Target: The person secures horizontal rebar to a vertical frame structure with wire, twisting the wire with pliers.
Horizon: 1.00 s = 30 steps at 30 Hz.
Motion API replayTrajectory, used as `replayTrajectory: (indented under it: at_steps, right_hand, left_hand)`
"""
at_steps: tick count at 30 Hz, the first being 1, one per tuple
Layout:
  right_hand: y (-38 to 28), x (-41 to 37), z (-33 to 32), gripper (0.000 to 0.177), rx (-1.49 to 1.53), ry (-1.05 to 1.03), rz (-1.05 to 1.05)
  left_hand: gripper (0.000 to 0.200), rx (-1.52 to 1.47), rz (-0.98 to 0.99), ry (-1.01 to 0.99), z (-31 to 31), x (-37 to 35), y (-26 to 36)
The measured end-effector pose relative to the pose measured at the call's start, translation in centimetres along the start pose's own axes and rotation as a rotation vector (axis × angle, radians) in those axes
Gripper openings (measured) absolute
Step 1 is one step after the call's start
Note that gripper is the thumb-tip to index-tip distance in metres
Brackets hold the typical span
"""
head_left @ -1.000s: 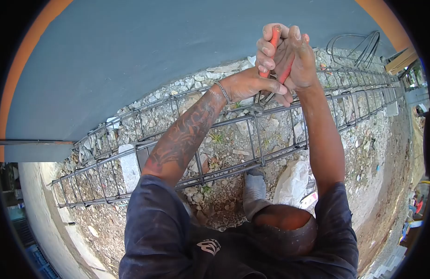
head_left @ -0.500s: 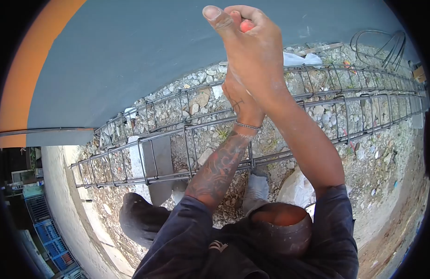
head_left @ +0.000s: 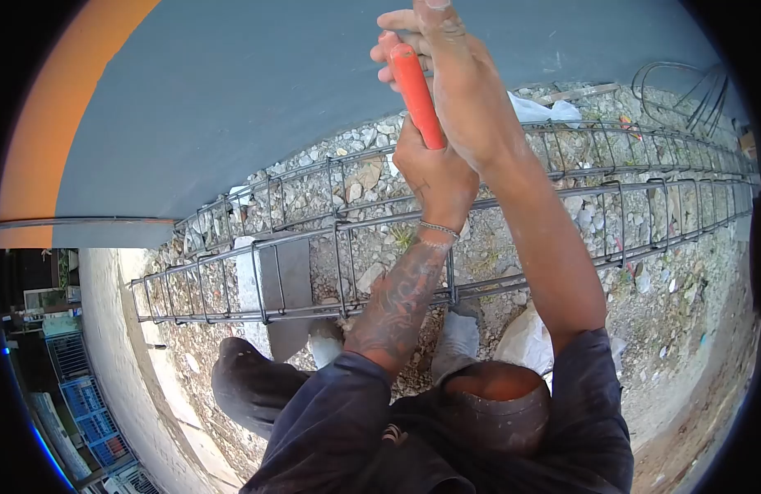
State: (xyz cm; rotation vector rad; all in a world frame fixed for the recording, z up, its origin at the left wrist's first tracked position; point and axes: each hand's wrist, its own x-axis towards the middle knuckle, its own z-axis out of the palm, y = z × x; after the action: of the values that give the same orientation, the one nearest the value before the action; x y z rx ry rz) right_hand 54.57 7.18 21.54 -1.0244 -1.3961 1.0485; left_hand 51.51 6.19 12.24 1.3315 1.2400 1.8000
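Observation:
My left hand (head_left: 438, 173), at the end of a tattooed forearm with a bracelet, is closed at the lower end of red-handled pliers (head_left: 417, 99). One thick red handle sticks up out of it, and the tip of a second shows behind. The jaws are hidden. Just above and to the right, my right hand (head_left: 467, 95) is open, its thumb raised and its fingers spread behind the handles. Both hands are over a long rebar cage (head_left: 339, 226) of bars and square stirrups, in front of the grey wall (head_left: 232, 99).
Rubble and gravel (head_left: 376, 255) cover the ground under the cage. A concrete block (head_left: 273, 276) is beneath its left part. Coiled rods (head_left: 685, 90) lie at the back right, near a white plastic sheet (head_left: 545, 109). My feet stand at the cage's near side.
My right hand has loosened from around the red handles, its fingers spreading and its thumb lifting. More of the handles now shows. The view has shifted slightly.

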Motion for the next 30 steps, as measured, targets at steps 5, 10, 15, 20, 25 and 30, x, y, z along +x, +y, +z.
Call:
replayTrajectory:
  at_steps: [5, 10, 15, 20, 25, 30]
  right_hand:
    - [0.4, 1.2, 0.8, 0.064, -0.208, 0.126, 0.038]
    - [4.5, 4.4, -4.6, 0.058, 0.505, -0.340, 0.139]
    - [3.6, 3.5, -4.4, 0.056, 0.432, -0.268, 0.057]
    - [1.5, 2.0, -1.6, 0.050, -0.278, 0.296, 0.045]
    - [6.4, 6.6, -2.8, 0.050, -0.413, 0.272, 0.311]
    - [13.1, 8.9, -5.2, 0.042, -0.159, 0.331, 0.622]
  left_hand:
    - [0.021, 0.060, -0.147, -0.085, -0.7, -0.4, 1.0]
    - [0.021, -0.261, -0.304, -0.535, -1.9, 3.0, 0.7]
    - [0.020, -0.232, -0.331, -0.683, -1.7, 2.4, -0.2]
    - [0.021, 0.185, 0.230, -0.384, -0.3, 1.6, -0.3]
    - [0.041, 0.399, -0.114, -0.507, 0.6, 2.1, -1.3]
    - [0.071, 0.457, 0.441, -0.764, -2.1, -3.9, 3.4]
